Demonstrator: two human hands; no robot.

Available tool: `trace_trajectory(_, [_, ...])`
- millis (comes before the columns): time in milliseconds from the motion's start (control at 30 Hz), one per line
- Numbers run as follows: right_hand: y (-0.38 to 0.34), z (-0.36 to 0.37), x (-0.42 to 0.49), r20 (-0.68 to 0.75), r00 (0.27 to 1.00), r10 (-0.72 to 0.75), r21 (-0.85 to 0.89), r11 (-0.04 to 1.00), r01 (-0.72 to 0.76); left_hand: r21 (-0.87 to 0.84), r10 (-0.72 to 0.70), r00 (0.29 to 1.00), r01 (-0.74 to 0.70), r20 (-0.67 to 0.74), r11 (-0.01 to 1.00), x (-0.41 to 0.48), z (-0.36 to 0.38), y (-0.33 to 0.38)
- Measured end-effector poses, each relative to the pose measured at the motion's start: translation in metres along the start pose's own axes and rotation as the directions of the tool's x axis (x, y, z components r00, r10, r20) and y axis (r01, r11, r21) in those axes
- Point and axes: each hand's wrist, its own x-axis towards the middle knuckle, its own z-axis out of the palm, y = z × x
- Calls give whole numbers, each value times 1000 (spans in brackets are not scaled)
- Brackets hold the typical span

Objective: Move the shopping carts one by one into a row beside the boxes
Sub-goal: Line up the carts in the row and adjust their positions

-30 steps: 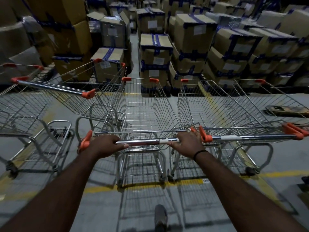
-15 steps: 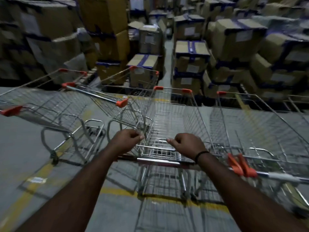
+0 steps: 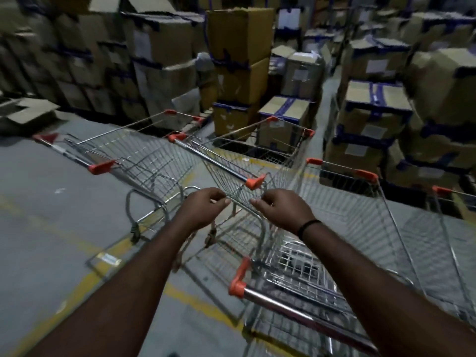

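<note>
1. Head view, hands: the left hand (image 3: 206,211) and right hand (image 3: 282,211) hang side by side in the air, arms stretched forward. Both have loosely curled fingers and, as far as can be seen, hold nothing. A dark band (image 3: 309,225) sits on the right wrist.
2. Head view, carts: the near cart (image 3: 342,228) stands low right, handle toward the person and nose toward the boxes (image 3: 373,119). Another cart's corner (image 3: 443,190) shows just beside it at the right edge, so a row looks begun there. Two carts are not yet in it: the skewed cart (image 3: 257,155) straight ahead and the left cart (image 3: 134,155) beyond it to the left.
3. Head view, the key relation: the skewed cart's handle (image 3: 216,159) lies just ahead of the hands and runs diagonally, from far left to near right. Its near orange cap (image 3: 255,182) sits between the hands, just beyond them and closer to the right one. The far cap (image 3: 177,137) is well apart from the left hand.
4. Judgement: this cart is likely next. The right hand is nearer the bar, and the left must reach farther forward and left. The cart then has to swing square beside the near cart.
5. The picture is blurred, so any touch on the wire cannot be told.
</note>
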Motion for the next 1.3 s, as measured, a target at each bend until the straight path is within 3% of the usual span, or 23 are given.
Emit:
trace_trajectory(167, [-40, 25, 71, -71, 997, 15, -8, 1000, -16, 2, 43, 999, -43, 33, 999, 60, -43, -48])
trace_trajectory(400, [-80, 67, 147, -112, 983, 146, 7, 989, -146, 43, 114, 986, -121, 124, 992, 136, -93, -97])
trace_trajectory(567, [-78, 97, 179, -73, 973, 217, -48, 974, -221, 75, 135, 966, -154, 219, 985, 180, -90, -115])
trace_trajectory(733, [-61, 124, 219, -17, 949, 314, -85, 945, -315, 199, 229, 946, -276, 228, 940, 226, -74, -121])
trace_trajectory(900, [-46, 145, 244, -38, 934, 356, -265, 897, -353, 326, 280, 898, -392, 340, 860, 273, -45, -132])
trace_trajectory(1067, [-41, 143, 239, -36, 930, 365, -317, 879, -358, 463, 220, 864, -438, 452, 771, 292, -28, -141])
trace_trajectory(1300, [-46, 145, 203, -74, 918, 389, -306, 868, -392, 475, 143, 855, -407, 498, 780, 298, -51, -167])
